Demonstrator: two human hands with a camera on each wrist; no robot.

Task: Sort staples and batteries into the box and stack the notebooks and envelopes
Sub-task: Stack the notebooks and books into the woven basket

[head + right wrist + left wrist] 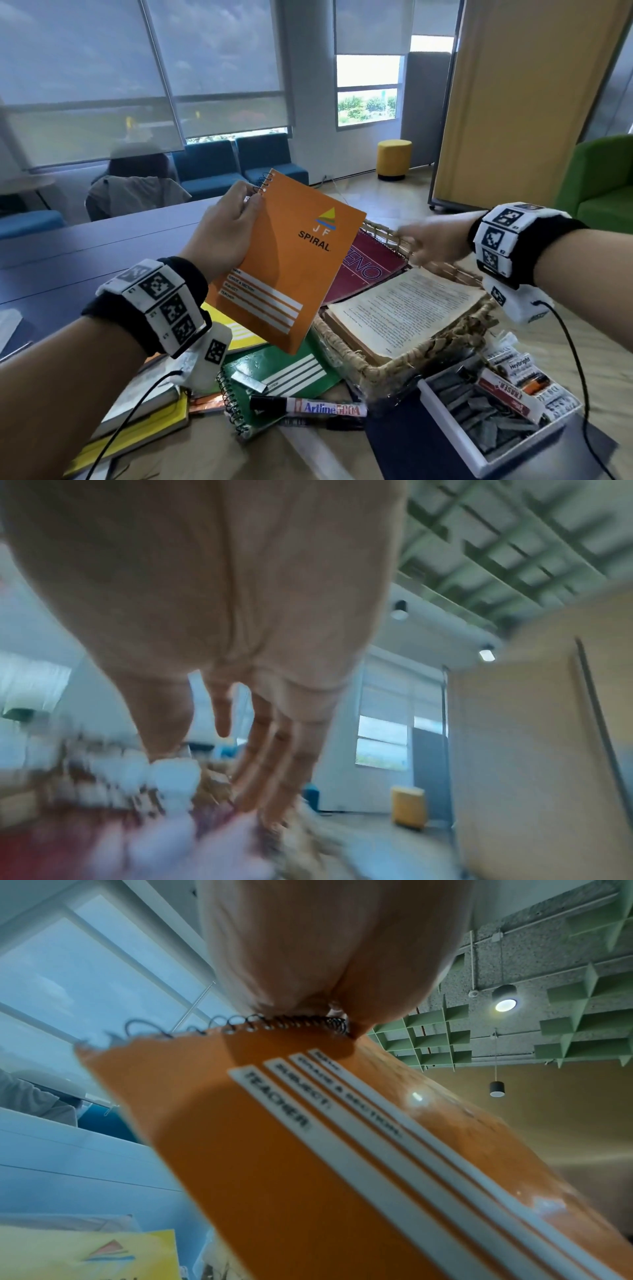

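Note:
My left hand (pixel 236 219) holds an orange spiral notebook (pixel 294 263) up in the air, gripping it along its wire binding (pixel 274 1023); the cover (pixel 308 1164) fills the left wrist view. My right hand (pixel 421 240), blurred, reaches with straight, spread fingers (pixel 270 772) over the far rim of a wicker basket (pixel 404 363) and holds nothing. In the basket lie a maroon steno notebook (pixel 370 270) and an open book (pixel 407 308). A white box (pixel 496 425) at the lower right holds grey staple strips. Green (pixel 284 377) and yellow (pixel 236 332) notebooks lie under my left wrist.
A black Artline marker (pixel 308 407) lies in front of the green notebook. An eraser pack (pixel 510 394) and small cartons sit in the box's far end. Books (pixel 147 407) pile up at the lower left. A dark table (pixel 85 246) stretches behind, with blue chairs beyond.

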